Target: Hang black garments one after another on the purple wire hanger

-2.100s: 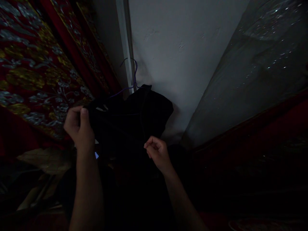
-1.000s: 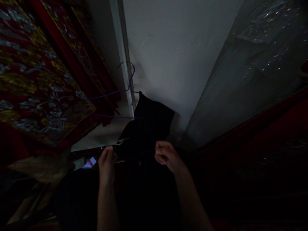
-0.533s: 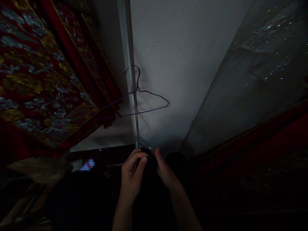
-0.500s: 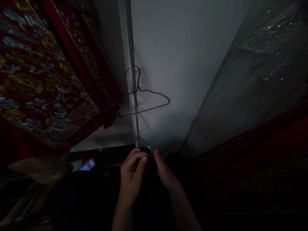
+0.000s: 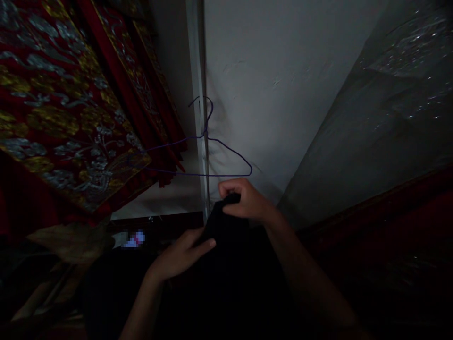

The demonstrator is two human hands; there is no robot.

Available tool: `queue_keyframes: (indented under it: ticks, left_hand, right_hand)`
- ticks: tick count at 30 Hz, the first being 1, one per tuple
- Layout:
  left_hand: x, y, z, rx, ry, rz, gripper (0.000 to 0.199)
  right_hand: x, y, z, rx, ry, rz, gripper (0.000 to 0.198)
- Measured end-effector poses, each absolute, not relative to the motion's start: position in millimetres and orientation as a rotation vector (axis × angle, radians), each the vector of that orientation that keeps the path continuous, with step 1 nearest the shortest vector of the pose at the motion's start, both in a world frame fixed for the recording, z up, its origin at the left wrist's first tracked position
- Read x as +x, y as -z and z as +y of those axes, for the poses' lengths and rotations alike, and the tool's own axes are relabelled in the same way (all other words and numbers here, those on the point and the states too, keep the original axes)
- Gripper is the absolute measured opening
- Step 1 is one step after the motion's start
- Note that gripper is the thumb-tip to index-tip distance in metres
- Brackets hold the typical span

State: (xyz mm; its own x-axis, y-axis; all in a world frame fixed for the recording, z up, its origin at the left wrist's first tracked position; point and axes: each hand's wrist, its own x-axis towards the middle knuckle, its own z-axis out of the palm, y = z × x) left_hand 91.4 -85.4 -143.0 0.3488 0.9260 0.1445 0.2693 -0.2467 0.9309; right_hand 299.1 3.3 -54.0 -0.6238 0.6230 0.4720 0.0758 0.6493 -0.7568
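Observation:
A dark piece of cloth [image 5: 226, 264], too dim for its kind to show, hangs in front of me. My right hand [image 5: 244, 200] pinches its upper edge, fingers curled over the top. Lower and to the left, my left hand [image 5: 186, 255] has its thumb lying over the cloth and its fingers behind it, closed on its side. Just above both hands a thin purple wire hanger [image 5: 226, 174] hangs by its hook from a pale upright pole [image 5: 196, 61], with nothing on it. The left end of the hanger overlaps a red fabric.
Red embroidered fabric [image 5: 60, 94] with gold and silver patterns fills the upper left. Behind the pole is a pale wall [image 5: 276, 94]. Clear sheeting [image 5: 389, 94] with glints covers the right side. A small pale blurred item [image 5: 134, 239] lies at lower left.
My right hand has risen and now grips the cloth's upper edge, raising it. My left hand has moved left and down along the cloth. The hanger has swung slightly.

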Motion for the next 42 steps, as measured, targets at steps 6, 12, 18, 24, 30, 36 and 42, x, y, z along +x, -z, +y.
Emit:
queue_keyframes:
  ticks: [6, 12, 18, 24, 30, 36, 42]
  left_hand:
    - [78.6, 141.4, -64.9, 1.714, -1.137, 1.319, 0.041]
    - [62.9, 126.8, -58.0, 1.831, -0.905, 1.452, 0.045]
    - [13.6, 144.2, -55.2, 1.955, -0.381, 1.631, 0.037]
    - [-25.1, 133.3, -48.6, 2.199, -0.26, 1.912, 0.035]
    - [-13.3, 73.8, -44.3, 2.485, -0.698, 1.977, 0.027]
    - [41.0, 30.0, -37.8, 2.516, -1.06, 1.511, 0.019]
    - [59.8, 21.0, -8.8, 2.388, -1.56, 1.569, 0.031]
  right_hand:
    - [267.9, 82.4, 69.7, -0.689, -0.757, -1.758, 0.015]
    - [248.9, 118.1, 113.6, -0.833, -0.865, -1.766, 0.027]
    - [293.3, 114.8, 115.8, -1.115, -0.829, -1.755, 0.035]
    - [336.0, 90.7, 90.1, -1.019, -0.791, -1.925, 0.035]
    - [347.0, 80.1, 73.1, -1.116, -0.689, -1.906, 0.038]
    - [325.0, 90.0, 43.9, -0.981, -0.923, -1.949, 0.029]
    - [332.7, 82.6, 18.7, -0.757, -0.673, -2.02, 0.051]
